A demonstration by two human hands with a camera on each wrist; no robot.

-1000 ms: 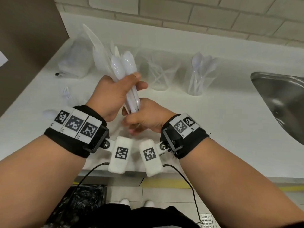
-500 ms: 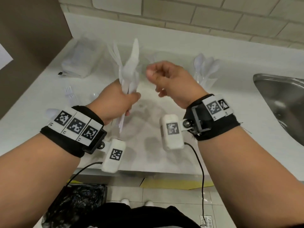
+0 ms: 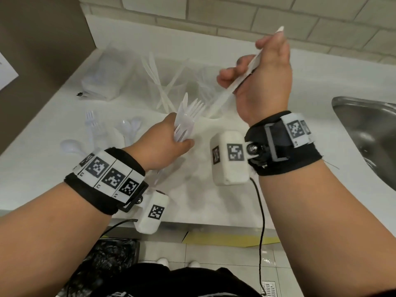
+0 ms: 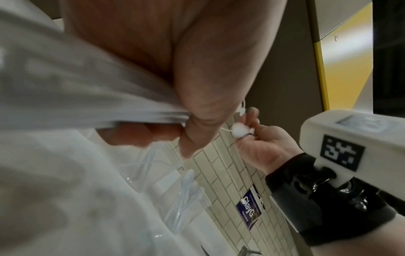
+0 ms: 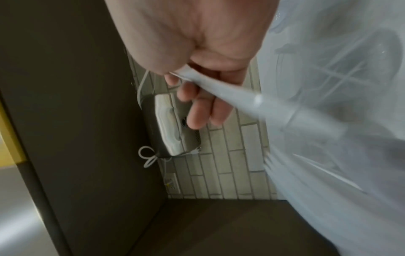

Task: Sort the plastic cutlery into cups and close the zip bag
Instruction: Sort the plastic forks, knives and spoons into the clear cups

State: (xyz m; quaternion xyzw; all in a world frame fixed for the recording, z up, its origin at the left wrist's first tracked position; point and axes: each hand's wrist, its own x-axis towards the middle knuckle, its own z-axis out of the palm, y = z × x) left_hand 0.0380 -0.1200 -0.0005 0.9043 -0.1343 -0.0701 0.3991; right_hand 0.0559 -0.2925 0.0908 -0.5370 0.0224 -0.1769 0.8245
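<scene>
My left hand (image 3: 182,142) grips a bundle of white plastic cutlery (image 3: 187,116) low over the white counter (image 3: 278,200); fork tines and a knife tip stick out of its top. Up and to the right, my right hand (image 3: 237,71) grips a long white cutlery piece (image 3: 222,97) that slants down towards the bundle; blur hides which kind it is. Behind the hands stand clear cups (image 3: 167,88), one holding several knives. The zip bag (image 3: 105,80) lies at the back left. The right wrist view shows my fingers (image 5: 197,107) curled round the handle (image 5: 238,95).
Loose forks (image 3: 92,123) and spoons (image 3: 130,125) lie on the counter left of my left hand. A steel sink (image 3: 368,129) is set in at the right. A tiled wall (image 3: 235,16) runs behind. A black-lined bin (image 3: 107,264) stands below the counter's front edge.
Both hands held one bundle together a second ago. My right hand has since drawn a piece out and risen to the upper right, while my left hand sank with the rest.
</scene>
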